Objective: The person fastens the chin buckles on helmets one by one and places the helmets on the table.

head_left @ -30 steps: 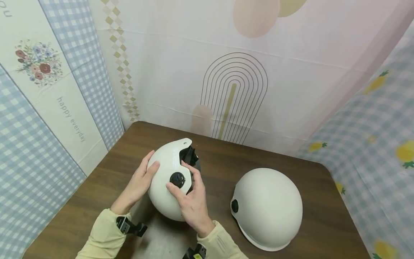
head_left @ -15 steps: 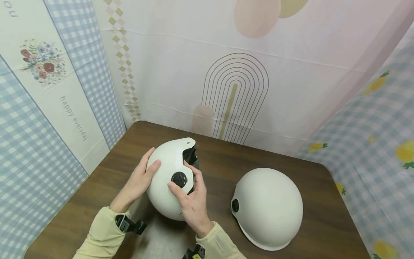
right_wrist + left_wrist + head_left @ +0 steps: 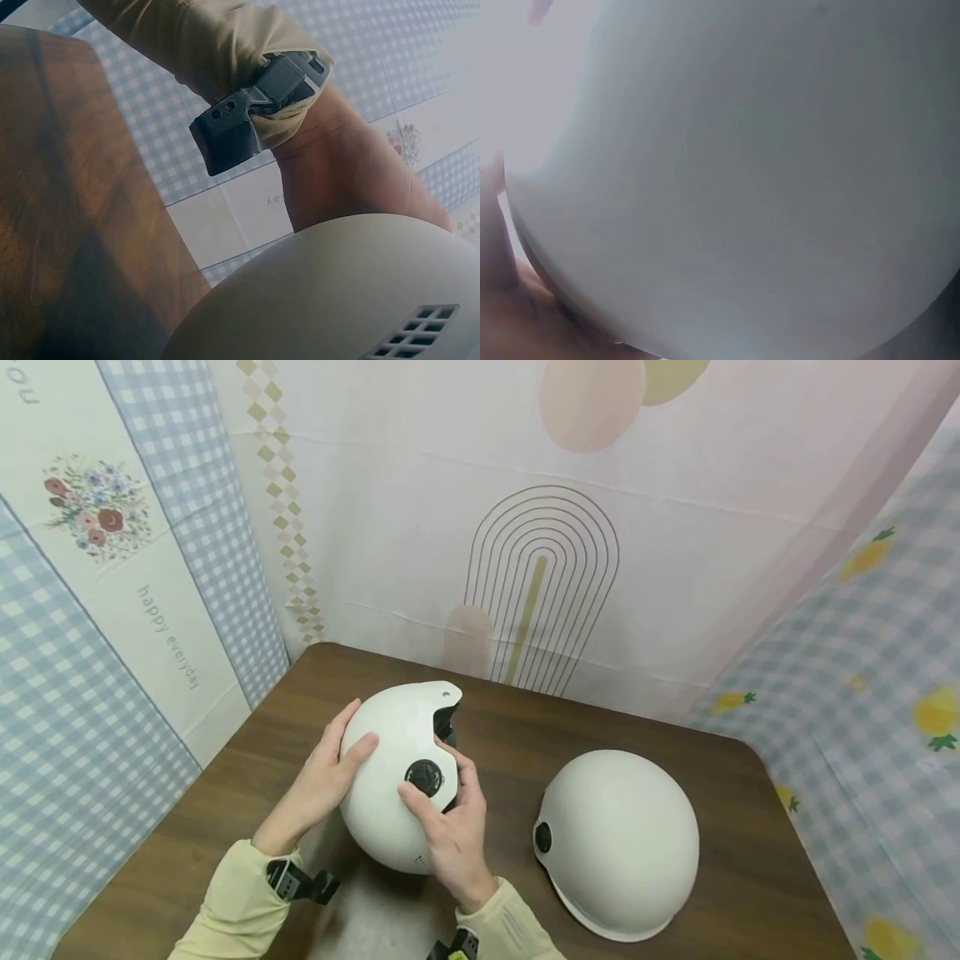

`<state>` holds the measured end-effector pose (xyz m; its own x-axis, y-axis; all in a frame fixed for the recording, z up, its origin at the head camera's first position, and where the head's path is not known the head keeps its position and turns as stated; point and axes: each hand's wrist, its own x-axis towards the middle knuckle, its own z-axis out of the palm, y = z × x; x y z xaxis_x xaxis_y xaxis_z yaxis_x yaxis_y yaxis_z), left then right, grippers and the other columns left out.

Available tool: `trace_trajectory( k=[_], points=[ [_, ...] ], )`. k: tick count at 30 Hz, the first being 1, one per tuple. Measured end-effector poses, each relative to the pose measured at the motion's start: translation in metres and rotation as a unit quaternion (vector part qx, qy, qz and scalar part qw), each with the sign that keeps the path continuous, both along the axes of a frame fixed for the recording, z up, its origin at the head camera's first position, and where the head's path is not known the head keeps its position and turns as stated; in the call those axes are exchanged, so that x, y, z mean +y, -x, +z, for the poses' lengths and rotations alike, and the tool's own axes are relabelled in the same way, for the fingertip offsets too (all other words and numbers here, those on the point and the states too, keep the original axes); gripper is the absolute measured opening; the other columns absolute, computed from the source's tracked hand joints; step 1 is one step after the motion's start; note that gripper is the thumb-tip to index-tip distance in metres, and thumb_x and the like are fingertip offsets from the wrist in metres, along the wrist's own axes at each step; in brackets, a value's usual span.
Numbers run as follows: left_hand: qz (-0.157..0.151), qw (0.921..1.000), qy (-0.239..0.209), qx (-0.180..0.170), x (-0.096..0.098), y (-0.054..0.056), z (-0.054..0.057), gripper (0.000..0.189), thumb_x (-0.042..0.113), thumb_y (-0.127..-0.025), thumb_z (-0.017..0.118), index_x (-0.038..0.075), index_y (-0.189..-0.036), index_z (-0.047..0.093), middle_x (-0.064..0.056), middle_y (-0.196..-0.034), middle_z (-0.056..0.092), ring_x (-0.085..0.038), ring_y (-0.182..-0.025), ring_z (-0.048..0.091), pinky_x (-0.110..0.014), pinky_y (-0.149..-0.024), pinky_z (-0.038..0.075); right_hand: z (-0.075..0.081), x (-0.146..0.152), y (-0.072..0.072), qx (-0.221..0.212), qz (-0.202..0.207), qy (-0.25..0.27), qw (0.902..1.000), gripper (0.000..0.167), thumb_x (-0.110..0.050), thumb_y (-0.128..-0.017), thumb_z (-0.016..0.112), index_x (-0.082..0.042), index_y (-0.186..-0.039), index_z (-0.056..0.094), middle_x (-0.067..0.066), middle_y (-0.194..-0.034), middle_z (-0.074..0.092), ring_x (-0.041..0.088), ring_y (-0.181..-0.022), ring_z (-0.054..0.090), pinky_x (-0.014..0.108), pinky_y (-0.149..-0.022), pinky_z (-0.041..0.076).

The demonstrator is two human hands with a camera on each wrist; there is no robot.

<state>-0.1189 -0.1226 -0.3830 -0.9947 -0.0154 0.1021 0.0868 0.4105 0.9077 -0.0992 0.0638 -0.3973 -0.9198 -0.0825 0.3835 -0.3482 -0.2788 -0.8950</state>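
Note:
In the head view both hands hold a white helmet (image 3: pixel 386 735) tilted on its side above the table. My left hand (image 3: pixel 318 777) grips the rounded shell from the left, thumb on the near face and fingers over the far side. At the right my right hand (image 3: pixel 459 839) grips the rim, its thumb beside a round black side knob (image 3: pixel 424 777) and its fingers bent round the edge. Black lining (image 3: pixel 444 720) shows in the opening. The shell (image 3: pixel 742 180) fills most of the left wrist view. A slotted vent (image 3: pixel 416 330) appears in the right wrist view.
A second white helmet (image 3: pixel 618 843) rests dome up on the right of the brown wooden table (image 3: pixel 502 760), its black side knob facing left. Patterned cloths hang behind and on both sides, close to the table edges.
The held helmet has turned slightly and shifted a little right, so less black lining shows in its opening. The right hand moved with it. The second helmet stays in place.

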Motion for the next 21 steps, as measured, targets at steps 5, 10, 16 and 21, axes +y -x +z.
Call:
trace_trajectory(
  k=[5, 10, 16, 21],
  points=[
    [-0.002, 1.0, 0.007, 0.003, 0.001, 0.0, 0.002, 0.073, 0.048, -0.1, 0.047, 0.018, -0.157, 0.014, -0.016, -0.159, 0.015, -0.043, -0.139, 0.025, -0.069, -0.098, 0.031, 0.0, 0.002, 0.001, 0.001, 0.01, 0.007, 0.9999, 0.057, -0.006, -0.086, 0.073, -0.011, -0.137, 0.049, 0.015, -0.126, 0.057, 0.03, -0.109, 0.061, 0.043, -0.083, 0.054],
    [-0.006, 0.9999, 0.007, 0.005, 0.001, 0.001, 0.002, 0.073, 0.047, -0.1, 0.047, 0.016, -0.157, 0.014, -0.016, -0.159, 0.015, -0.043, -0.139, 0.024, -0.069, -0.099, 0.03, -0.001, 0.003, 0.002, -0.002, 0.011, 0.014, 0.9998, 0.057, -0.004, -0.085, 0.073, -0.01, -0.136, 0.048, 0.016, -0.126, 0.056, 0.031, -0.109, 0.061, 0.043, -0.083, 0.054],
    [-0.016, 0.9998, 0.005, 0.01, 0.002, 0.002, 0.001, 0.072, 0.045, -0.1, 0.048, 0.018, -0.157, 0.014, -0.016, -0.158, 0.015, -0.044, -0.138, 0.026, -0.069, -0.097, 0.033, -0.002, 0.006, 0.003, -0.027, 0.002, 0.011, 0.9996, 0.056, -0.004, -0.084, 0.074, -0.01, -0.135, 0.05, 0.016, -0.123, 0.058, 0.03, -0.106, 0.062, 0.043, -0.082, 0.053],
    [-0.022, 0.9996, 0.006, 0.013, 0.004, 0.004, 0.0, 0.072, 0.045, -0.1, 0.049, 0.019, -0.157, 0.015, -0.015, -0.158, 0.015, -0.043, -0.138, 0.027, -0.068, -0.097, 0.033, -0.001, 0.012, 0.005, -0.063, -0.013, 0.007, 0.9979, 0.055, -0.008, -0.083, 0.076, -0.014, -0.133, 0.053, 0.014, -0.121, 0.06, 0.029, -0.105, 0.062, 0.042, -0.082, 0.053]
  ],
)
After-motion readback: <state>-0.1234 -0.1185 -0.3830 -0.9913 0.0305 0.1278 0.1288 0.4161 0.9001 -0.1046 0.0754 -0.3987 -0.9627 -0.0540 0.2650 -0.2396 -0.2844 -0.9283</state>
